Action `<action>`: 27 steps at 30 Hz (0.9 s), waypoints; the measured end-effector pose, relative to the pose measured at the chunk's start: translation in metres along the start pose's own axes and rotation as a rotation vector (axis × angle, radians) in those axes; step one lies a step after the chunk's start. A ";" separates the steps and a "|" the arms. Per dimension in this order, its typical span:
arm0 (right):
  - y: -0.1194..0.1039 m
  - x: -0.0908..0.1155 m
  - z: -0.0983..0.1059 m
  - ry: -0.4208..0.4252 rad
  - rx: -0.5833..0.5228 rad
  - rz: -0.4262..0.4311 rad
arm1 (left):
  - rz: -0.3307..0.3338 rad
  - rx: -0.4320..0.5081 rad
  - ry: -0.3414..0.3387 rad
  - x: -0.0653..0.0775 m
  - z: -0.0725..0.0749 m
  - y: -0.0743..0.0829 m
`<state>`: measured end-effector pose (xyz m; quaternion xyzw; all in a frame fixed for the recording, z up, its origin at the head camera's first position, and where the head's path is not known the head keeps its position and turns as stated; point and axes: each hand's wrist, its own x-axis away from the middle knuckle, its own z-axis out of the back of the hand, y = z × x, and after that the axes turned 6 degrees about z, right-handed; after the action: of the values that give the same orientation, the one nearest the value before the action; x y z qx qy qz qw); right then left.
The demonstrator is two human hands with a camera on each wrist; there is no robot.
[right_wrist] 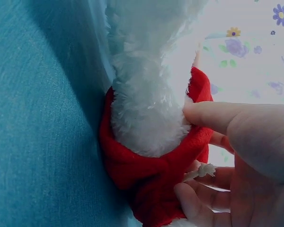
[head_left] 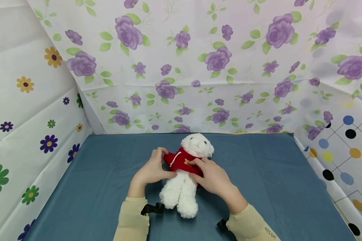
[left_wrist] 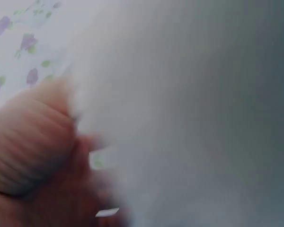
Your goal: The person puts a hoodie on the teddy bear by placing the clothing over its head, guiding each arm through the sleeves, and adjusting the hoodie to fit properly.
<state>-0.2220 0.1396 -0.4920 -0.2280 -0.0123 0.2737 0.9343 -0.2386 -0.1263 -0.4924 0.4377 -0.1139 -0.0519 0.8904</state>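
A white fluffy plush toy [head_left: 181,190] in a red hoodie [head_left: 181,162] with pale drawstrings lies face up on the blue cloth, its head pointing away. My left hand [head_left: 152,169] grips its left side in the head view, fingers at the red sleeve and thumb by the waist. On the other side my right hand [head_left: 214,175] holds the hoodie's front and lower edge. The right wrist view has that thumb against the white fur [right_wrist: 149,109], fingers around the red fabric [right_wrist: 151,175] near a knotted cord [right_wrist: 206,171]. Blurred white fills most of the left wrist view.
A blue cloth [head_left: 259,187] covers the table. Behind it hangs a white curtain [head_left: 193,97] with purple flowers. Patterned sheets line the left side [head_left: 24,140] and the right side [head_left: 344,167]. Black straps [head_left: 152,209] sit at both wrists.
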 end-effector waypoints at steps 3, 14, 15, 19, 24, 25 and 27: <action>-0.001 0.001 0.000 0.009 0.018 0.005 | 0.011 -0.105 0.132 -0.002 -0.008 0.004; -0.004 0.001 -0.003 0.040 0.026 -0.011 | -0.008 -0.196 0.407 -0.009 -0.031 0.010; -0.005 0.001 -0.003 0.044 0.029 -0.009 | -0.010 -0.199 0.413 -0.009 -0.031 0.011; -0.006 0.001 -0.003 0.050 0.040 -0.001 | -0.014 -0.209 0.416 -0.010 -0.030 0.011; -0.006 0.000 -0.003 0.051 0.041 -0.003 | -0.060 -0.173 0.457 -0.011 -0.031 0.013; -0.006 0.000 -0.003 0.053 0.040 -0.002 | -0.076 -0.168 0.463 -0.011 -0.032 0.013; -0.006 0.000 -0.003 0.053 0.036 0.002 | -0.105 -0.169 0.464 -0.011 -0.032 0.013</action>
<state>-0.2185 0.1341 -0.4923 -0.2183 0.0177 0.2687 0.9380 -0.2418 -0.0917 -0.5026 0.3674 0.1209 -0.0053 0.9221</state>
